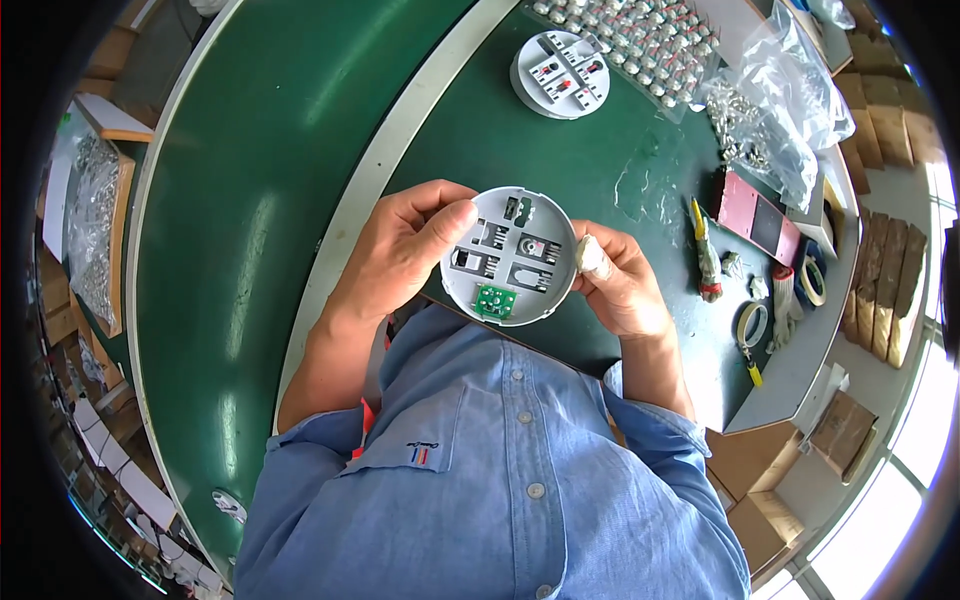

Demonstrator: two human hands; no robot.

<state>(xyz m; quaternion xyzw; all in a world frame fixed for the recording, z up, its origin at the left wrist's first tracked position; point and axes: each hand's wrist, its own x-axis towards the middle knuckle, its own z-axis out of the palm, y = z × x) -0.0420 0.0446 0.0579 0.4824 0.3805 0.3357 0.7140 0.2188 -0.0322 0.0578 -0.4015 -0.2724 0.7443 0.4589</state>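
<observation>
Between both hands I hold a round grey plastic housing [508, 257], its inner side facing up. Several slots with small fittings are set in it, and a small green circuit board [495, 301] sits near its lower rim. My left hand [415, 235] grips the left edge, thumb on the rim. My right hand [620, 278] holds the right edge; its thumb is wrapped in something white. Farther off on the green bench lies a second round grey housing [561, 75], with a cross-shaped piece and small red and black parts on top.
A sheet of small round bulb-like parts [655, 45] lies at the back. To the right are clear plastic bags [790, 90] with small metal parts, a pink box [758, 215], yellow-handled pliers [703, 250] and tape rolls [752, 325]. A green belt with a pale rail [345, 210] runs along the left.
</observation>
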